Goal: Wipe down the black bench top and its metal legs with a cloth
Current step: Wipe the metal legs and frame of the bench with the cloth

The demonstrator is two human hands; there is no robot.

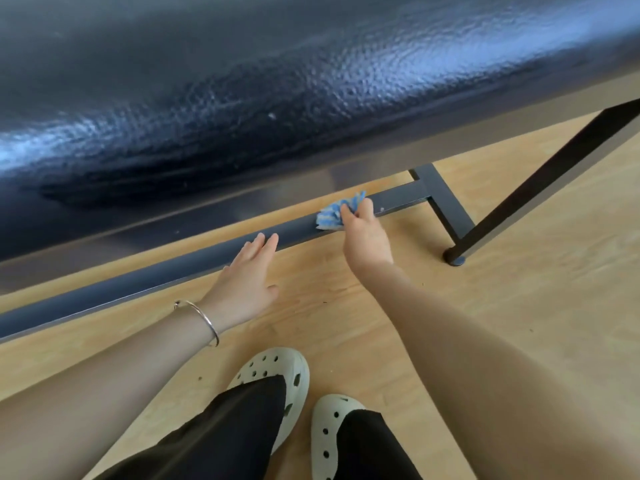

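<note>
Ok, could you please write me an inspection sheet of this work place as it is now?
Surface: wooden floor, a few dark specks.
Job's things: black bench top, glossy, a few pale specks; lower metal rail; slanted leg; blue-white cloth pressed on the rail.
Clutter: nothing seen.
Grips: left hand flat, fingertips on the rail; right hand grips the cloth.
Cables: nothing seen.
Surroundings: pale clogs, black trousers, bracelet on the left wrist.
</note>
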